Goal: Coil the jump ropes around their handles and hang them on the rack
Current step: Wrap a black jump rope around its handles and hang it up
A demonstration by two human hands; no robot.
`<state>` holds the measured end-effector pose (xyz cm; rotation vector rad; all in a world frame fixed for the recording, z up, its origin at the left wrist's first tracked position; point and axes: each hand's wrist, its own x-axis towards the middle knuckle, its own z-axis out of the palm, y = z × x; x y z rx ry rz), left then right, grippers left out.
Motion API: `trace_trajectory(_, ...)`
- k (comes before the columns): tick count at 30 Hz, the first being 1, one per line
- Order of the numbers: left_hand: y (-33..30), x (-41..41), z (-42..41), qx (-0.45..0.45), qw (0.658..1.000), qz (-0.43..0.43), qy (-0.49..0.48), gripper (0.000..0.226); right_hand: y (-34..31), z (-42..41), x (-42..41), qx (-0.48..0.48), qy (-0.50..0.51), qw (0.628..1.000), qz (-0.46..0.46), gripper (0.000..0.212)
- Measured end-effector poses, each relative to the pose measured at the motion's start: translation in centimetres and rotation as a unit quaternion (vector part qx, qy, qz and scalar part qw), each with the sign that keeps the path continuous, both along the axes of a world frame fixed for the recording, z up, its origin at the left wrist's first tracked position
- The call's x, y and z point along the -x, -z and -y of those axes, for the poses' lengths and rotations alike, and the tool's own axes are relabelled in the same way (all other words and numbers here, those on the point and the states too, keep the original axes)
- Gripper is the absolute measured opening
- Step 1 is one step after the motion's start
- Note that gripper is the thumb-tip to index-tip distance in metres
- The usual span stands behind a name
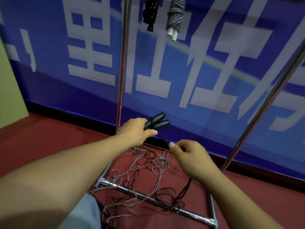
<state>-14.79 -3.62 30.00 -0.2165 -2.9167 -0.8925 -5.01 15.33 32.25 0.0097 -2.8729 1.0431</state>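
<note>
Two coiled rope bundles, black (151, 12) and grey (175, 15), already hung on chrome rack (121, 71). Left hand (136, 130) grips paired black handles (156, 123), one wrap on; right hand (186, 154) pinches black cord (162, 140). Grey and black cords (142, 176) tangled on red floor (49, 138), uncoiled.

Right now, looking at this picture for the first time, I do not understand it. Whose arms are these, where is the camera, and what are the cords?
The one picture comes from a camera on a person's head, looking down at their own hands. The left hand grips two black handles held together. The right hand pinches the black rope leading from them, ready to wind it. Loose grey and black ropes lie tangled on the red floor over the metal rack's base. Two coiled ropes already hang above.
</note>
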Motion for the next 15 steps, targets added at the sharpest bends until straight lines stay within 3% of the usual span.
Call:
trace_trajectory(7, 0.4, -0.1, -0.4, 0.112, 0.99, 0.046, 0.071, 0.043, 0.2, -0.2, -0.5, -0.076, -0.055, 0.99, -0.102, 0.018)
trace_trajectory(15, 0.3, -1.4, -1.8, 0.169, 0.96, 0.12, 0.188, 0.032, 0.4, -1.0, 0.0, -0.119, -0.03, 0.976, -0.178, 0.016)
